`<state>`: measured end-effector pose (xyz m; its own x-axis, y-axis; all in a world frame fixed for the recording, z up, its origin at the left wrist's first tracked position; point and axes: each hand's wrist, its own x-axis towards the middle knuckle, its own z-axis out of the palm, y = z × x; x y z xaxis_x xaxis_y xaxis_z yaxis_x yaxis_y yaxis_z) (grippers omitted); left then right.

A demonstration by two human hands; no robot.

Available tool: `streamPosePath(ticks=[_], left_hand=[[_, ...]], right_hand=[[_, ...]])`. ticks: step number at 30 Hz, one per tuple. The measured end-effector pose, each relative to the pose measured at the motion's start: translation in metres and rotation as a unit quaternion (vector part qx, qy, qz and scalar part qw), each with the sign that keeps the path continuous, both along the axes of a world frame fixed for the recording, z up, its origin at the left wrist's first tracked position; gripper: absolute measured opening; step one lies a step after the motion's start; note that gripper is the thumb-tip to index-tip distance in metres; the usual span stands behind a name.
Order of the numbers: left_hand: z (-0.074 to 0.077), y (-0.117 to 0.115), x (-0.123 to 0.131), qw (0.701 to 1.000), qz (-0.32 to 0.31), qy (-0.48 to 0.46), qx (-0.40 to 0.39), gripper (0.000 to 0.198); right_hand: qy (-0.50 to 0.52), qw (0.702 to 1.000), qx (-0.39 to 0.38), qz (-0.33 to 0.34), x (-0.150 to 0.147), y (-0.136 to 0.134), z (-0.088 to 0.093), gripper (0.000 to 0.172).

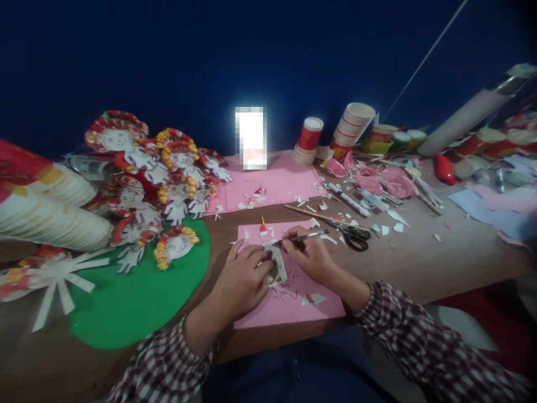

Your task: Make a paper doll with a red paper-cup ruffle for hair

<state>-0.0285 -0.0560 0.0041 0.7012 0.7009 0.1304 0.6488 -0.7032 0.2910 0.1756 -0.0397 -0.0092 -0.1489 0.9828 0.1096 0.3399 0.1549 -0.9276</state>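
A small white paper piece [277,267] with dark marks lies on a pink sheet [255,318] near the table's front edge. Over its left part rests my left hand [247,277], fingers spread and pressing it flat. My right hand [309,253] is closed around a pen [308,237], whose tip meets the upper edge of the white piece. Black scribbles and paper scraps [316,299] are on the pink sheet to the right. My left fingers hide part of the white piece.
Black scissors [356,237] and a thin stick [310,214] lie right of the sheet. Paper figures [178,246] and a green disc [138,302] are at left. Stacked cups [354,126], a lit screen [250,137], markers [348,200] and pink scraps stand or lie farther back.
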Motion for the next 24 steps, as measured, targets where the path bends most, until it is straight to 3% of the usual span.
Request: streamPosePath(ticks=[24], left_hand=[[-0.0004,-0.0015,0.0017,1.0,0.009,0.011,0.003,0.024]], right_hand=[[-0.045,0.999,0.006,0.027,0.0016,-0.0008,-0.0025,0.009]])
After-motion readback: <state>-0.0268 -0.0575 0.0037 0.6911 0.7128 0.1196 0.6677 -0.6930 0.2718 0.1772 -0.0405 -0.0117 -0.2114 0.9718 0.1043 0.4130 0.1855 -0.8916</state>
